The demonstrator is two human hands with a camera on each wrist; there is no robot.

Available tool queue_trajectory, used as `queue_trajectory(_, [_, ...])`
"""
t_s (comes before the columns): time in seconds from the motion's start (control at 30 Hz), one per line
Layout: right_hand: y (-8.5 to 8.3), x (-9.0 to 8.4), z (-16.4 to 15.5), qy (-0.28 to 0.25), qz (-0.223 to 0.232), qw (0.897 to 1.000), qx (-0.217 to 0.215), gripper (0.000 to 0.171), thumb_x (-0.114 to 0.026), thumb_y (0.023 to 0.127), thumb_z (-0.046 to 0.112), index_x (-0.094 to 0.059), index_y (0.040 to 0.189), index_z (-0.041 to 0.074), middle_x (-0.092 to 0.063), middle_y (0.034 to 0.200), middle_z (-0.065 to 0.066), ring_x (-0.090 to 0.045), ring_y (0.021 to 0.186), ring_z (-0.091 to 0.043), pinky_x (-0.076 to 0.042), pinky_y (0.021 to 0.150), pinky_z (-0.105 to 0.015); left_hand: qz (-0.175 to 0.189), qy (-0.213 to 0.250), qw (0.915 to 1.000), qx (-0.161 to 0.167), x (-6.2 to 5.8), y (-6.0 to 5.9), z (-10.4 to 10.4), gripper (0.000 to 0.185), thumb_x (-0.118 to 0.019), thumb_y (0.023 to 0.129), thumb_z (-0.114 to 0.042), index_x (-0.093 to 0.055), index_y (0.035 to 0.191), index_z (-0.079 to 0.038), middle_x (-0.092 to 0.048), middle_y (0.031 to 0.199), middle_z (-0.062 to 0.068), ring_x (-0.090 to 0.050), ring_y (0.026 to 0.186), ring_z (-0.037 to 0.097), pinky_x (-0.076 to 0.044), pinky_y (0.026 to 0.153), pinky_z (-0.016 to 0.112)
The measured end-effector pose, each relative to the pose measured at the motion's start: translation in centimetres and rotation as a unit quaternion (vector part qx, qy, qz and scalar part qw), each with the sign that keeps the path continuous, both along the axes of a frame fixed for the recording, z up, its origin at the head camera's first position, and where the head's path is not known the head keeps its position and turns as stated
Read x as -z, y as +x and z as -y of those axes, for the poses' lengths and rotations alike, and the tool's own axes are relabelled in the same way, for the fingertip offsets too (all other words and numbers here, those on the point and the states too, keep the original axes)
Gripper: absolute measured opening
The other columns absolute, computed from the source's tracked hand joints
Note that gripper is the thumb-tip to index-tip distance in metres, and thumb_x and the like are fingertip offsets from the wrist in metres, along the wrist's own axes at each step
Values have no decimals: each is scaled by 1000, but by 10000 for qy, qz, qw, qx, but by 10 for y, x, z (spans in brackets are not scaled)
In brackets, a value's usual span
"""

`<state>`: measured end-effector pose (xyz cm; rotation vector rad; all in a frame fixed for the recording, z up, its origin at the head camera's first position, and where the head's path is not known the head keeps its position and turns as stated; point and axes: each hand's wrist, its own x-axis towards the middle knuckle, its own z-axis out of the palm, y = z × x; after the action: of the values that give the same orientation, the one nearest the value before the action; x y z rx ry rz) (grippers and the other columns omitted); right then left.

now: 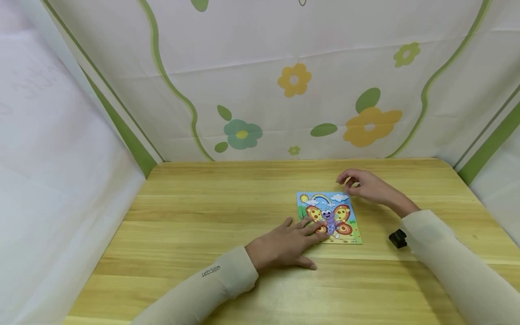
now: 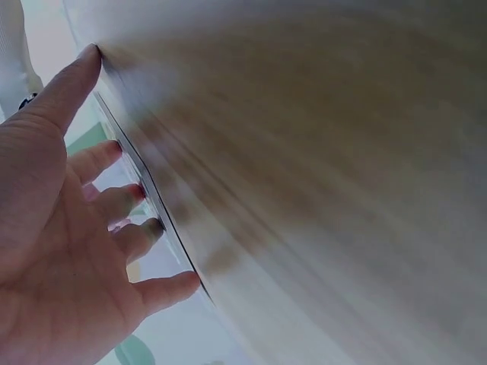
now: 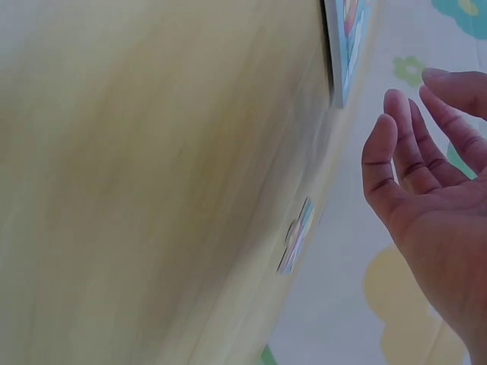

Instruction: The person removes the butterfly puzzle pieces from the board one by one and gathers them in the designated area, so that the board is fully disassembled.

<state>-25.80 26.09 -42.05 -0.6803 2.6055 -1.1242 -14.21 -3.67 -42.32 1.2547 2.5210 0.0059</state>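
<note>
A butterfly picture puzzle [image 1: 330, 216] lies flat on the wooden table [image 1: 203, 225], right of centre. My left hand [image 1: 284, 243] rests flat on its lower left part, fingers straight and spread; the left wrist view shows that hand [image 2: 68, 251] with its fingertips down on a surface. My right hand [image 1: 365, 187] hovers just past the puzzle's upper right corner, fingers loosely curved and holding nothing. In the right wrist view the same hand [image 3: 426, 190] is relaxed above a small loose puzzle piece [image 3: 297, 236] lying on the table near the puzzle's edge [image 3: 344, 46].
A small black object [image 1: 398, 238] sits on the table by my right sleeve. A flowered cloth backdrop [image 1: 292, 81] hangs behind the table, with white sheets on both sides. Bare wood stretches to the left and front of the puzzle.
</note>
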Motion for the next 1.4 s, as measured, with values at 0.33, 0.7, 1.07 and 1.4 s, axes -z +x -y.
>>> queue_trajectory(0.33, [6,3,23,-307,137,9982,-500,27,-64,99,-4,-63,126,-6,-64,122,-23,-65,97,-21,-57,80,-23,52,-13,10000,30,2,-2,1,79,-53,101,-64,-23,168,-35,-15,177,-3,-15,165,23,-32,127,56])
queue_trajectory(0.7, [3,15,36,-101,300,9982,-517,29,-67,97,-1,-65,126,0,-66,119,-18,-62,98,-21,-54,81,-27,29,-106,9999,58,-1,-3,-1,80,-53,101,-64,-22,168,-36,-16,177,0,-15,164,21,-34,126,55])
queue_trajectory(1.07, [2,15,45,312,191,9968,-707,33,-68,94,0,-70,126,7,-66,123,-11,-57,99,-22,-50,84,-34,124,-66,9999,40,-4,-4,-2,80,-56,100,-62,-22,168,-37,-16,177,-2,-15,164,20,-33,126,55])
queue_trajectory(1.4, [0,17,52,544,-7,9926,-1086,33,-74,91,3,-72,124,8,-59,129,-13,-53,96,-21,-48,82,-33,287,-104,9995,-73,-6,-6,-3,83,-58,98,-62,-20,168,-38,-13,178,-4,-12,165,19,-31,127,56])
